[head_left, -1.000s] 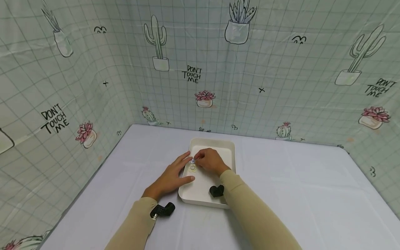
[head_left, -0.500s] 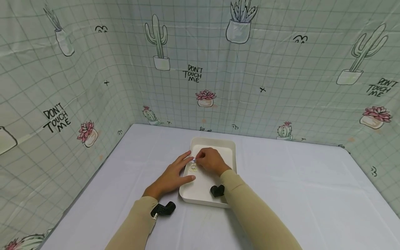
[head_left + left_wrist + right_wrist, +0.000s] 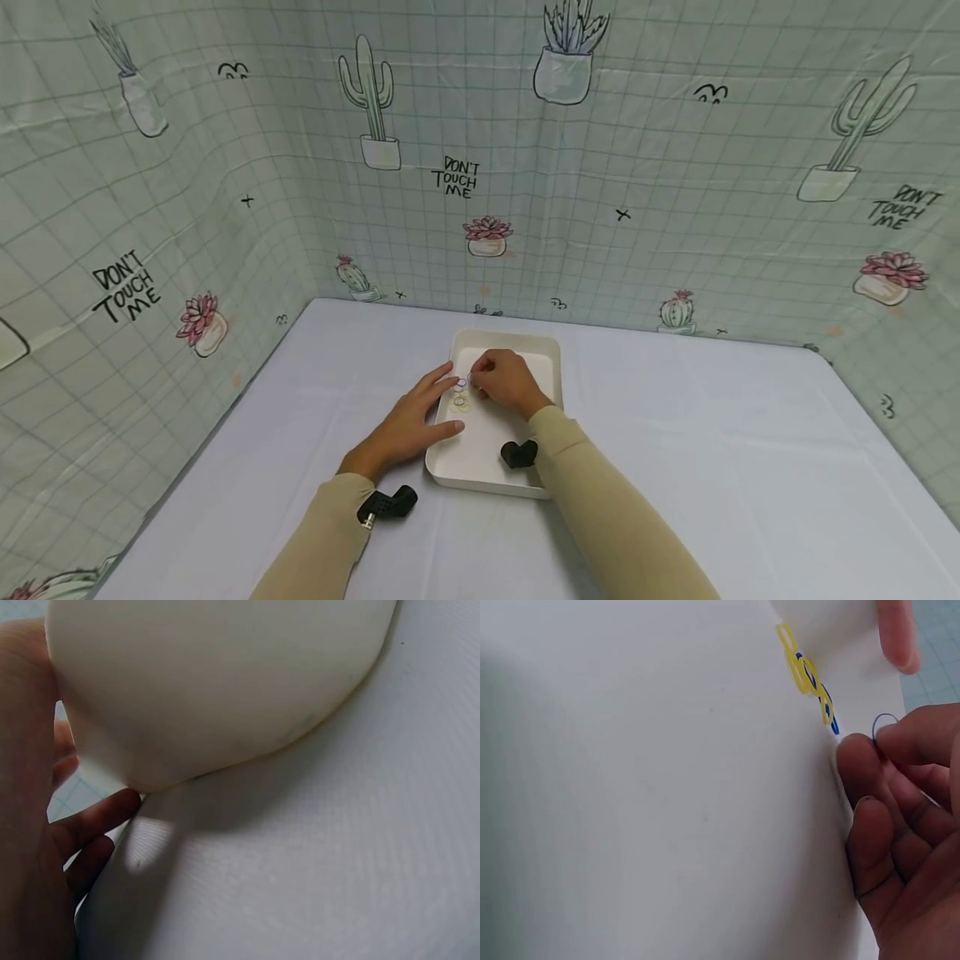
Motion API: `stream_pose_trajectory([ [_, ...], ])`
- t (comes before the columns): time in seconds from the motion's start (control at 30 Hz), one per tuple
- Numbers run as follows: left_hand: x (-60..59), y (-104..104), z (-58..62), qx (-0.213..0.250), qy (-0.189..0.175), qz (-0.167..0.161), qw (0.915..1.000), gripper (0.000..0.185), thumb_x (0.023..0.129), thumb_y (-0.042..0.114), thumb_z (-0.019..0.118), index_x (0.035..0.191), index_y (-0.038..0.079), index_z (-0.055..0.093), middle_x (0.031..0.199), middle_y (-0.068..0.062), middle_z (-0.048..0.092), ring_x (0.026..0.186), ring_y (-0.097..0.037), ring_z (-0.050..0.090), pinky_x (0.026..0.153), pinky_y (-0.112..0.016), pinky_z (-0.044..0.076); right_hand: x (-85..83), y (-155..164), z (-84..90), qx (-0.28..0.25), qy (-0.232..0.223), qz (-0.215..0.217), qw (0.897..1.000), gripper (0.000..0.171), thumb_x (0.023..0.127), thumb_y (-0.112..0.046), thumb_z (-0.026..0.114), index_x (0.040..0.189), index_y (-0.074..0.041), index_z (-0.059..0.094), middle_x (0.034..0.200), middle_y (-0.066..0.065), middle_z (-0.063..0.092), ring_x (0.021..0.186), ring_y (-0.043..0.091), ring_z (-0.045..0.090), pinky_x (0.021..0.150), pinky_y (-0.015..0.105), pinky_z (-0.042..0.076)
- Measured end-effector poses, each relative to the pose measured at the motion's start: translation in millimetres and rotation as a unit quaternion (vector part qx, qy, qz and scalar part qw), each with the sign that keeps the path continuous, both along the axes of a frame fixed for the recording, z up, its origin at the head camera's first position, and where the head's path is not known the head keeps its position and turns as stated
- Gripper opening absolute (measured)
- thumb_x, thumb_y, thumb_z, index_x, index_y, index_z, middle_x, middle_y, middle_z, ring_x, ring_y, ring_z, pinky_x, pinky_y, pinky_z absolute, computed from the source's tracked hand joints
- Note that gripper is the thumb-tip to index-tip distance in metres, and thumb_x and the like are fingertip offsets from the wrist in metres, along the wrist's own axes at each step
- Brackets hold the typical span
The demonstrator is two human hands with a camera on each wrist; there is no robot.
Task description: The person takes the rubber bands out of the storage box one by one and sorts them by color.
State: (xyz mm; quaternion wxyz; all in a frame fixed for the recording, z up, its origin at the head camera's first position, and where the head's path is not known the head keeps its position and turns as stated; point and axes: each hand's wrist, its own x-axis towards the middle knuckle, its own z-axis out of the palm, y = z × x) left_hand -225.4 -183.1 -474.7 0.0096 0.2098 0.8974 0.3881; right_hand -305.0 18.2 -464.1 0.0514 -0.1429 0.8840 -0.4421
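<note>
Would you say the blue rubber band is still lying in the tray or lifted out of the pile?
Lifted: the right hand pinches the blue band apart from the yellow and blue pile on the white tray.

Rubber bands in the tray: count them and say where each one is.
About 4, though overlaps may hide more. One blue band is pinched in the right hand. The yellow and blue rest lie bunched on the white tray by the left hand.

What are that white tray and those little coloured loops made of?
The tray looks like matte plastic: smooth off-white walls, rounded corners, no shine. The yellow loops and the blue loop pinched by the right hand look like thin rubber bands, though fine wire cannot be ruled out.
</note>
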Motion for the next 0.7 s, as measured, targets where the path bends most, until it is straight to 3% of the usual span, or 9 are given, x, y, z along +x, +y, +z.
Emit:
stream_pose_trajectory([
  [0.3,-0.8,3,-0.2,0.01,0.006,0.007,0.9999,0.076,0.09,0.045,0.068,0.154,0.014,0.042,0.165,0.006,0.021,0.15,-0.028,0.023,0.115,-0.058,0.025,1.2,4,11.0,-0.041,0.015,-0.041,0.998,0.007,0.091,-0.011,0.067,0.096,-0.006,0.071,0.08,0.001,0.071,0.067,0.016,0.065,0.061,0.029,0.049],
  [0.7,3.6,5,3.1,0.009,-0.002,0.012,0.9999,0.08,0.09,0.041,0.07,0.156,0.01,0.038,0.165,0.004,0.02,0.15,-0.028,0.021,0.116,-0.058,0.023,8.7,8,21.6,-0.049,0.018,-0.023,0.998,0.018,0.091,-0.015,0.066,0.101,-0.005,0.077,0.083,0.0,0.073,0.069,0.014,0.066,0.06,0.029,0.049],
])
